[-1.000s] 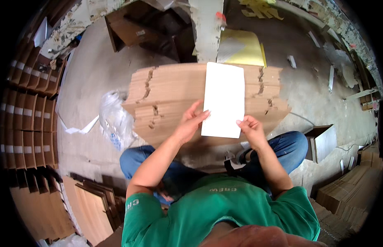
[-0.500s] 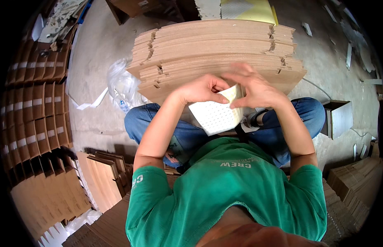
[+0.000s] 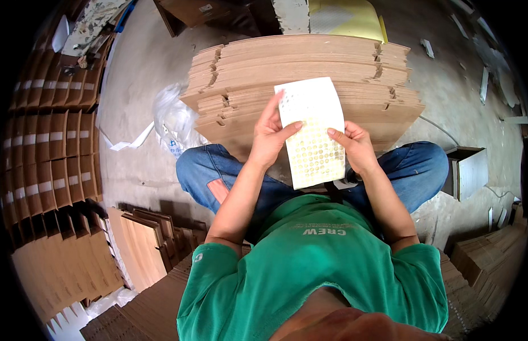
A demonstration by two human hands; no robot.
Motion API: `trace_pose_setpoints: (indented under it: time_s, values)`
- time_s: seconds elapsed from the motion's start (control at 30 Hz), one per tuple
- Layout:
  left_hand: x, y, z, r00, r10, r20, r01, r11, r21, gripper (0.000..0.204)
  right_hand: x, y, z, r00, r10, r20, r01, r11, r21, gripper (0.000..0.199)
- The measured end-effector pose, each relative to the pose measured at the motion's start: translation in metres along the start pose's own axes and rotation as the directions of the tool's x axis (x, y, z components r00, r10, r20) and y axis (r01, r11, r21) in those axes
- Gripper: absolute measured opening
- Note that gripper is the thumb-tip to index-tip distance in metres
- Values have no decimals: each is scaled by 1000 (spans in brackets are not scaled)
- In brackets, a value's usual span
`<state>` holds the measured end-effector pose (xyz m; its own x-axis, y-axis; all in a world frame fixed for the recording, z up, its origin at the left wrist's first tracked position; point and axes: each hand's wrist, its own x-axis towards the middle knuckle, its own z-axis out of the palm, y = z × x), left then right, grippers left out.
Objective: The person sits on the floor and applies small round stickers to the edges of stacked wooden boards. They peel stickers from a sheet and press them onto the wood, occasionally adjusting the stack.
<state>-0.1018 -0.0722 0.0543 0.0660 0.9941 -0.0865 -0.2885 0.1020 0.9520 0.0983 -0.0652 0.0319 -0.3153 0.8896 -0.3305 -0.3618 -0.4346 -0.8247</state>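
Observation:
A white sheet of small round yellowish stickers (image 3: 318, 149) is held up between my two hands, over my lap and in front of the stacked cardboard. My left hand (image 3: 269, 132) grips its left edge, thumb on the face and fingers reaching up the side. On the right edge, my right hand (image 3: 356, 149) pinches it with the thumb on the face; the other fingers are partly hidden behind. Rows of stickers cover the lower part, while the upper part is mostly plain white with a few marks at the top left.
A tall stack of flat cardboard (image 3: 298, 62) stands before my crossed legs. Left of it lies a clear plastic bag (image 3: 176, 119). Divided cardboard racks (image 3: 48, 136) line the far left. An open box (image 3: 467, 170) sits by my right knee, with more flat cardboard (image 3: 491, 250) behind it.
The folded sheet has been opened out and raised, so its sticker rows now show. My hands have moved apart to its two sides.

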Motion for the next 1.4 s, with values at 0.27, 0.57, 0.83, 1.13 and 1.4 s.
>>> trace_pose_setpoints:
  time_s: [0.27, 0.57, 0.83, 1.13, 1.4]
  values:
    - [-2, 11, 3, 985, -167, 36, 161, 978, 131, 36, 6, -26, -2, 971, -174, 165, 208, 954, -218, 59]
    - [-9, 17, 1, 988, -153, -5, 148, 947, 285, 33, 6, -15, 3, 983, -104, 151, 139, 961, -240, 31]
    - [-2, 20, -15, 984, -176, 25, 147, 888, 435, 20, 17, -13, 6, 991, -100, 86, 121, 950, -289, 13]
    - [-14, -9, -32, 955, -280, -96, 294, 937, 188, 27, 21, -23, 37, 856, -389, 341, 447, 225, -866, 42]
    - [-27, -10, -39, 996, 11, -90, 35, 870, 491, 37, 25, -18, 92, 607, -236, 759, 768, -70, -636, 16]
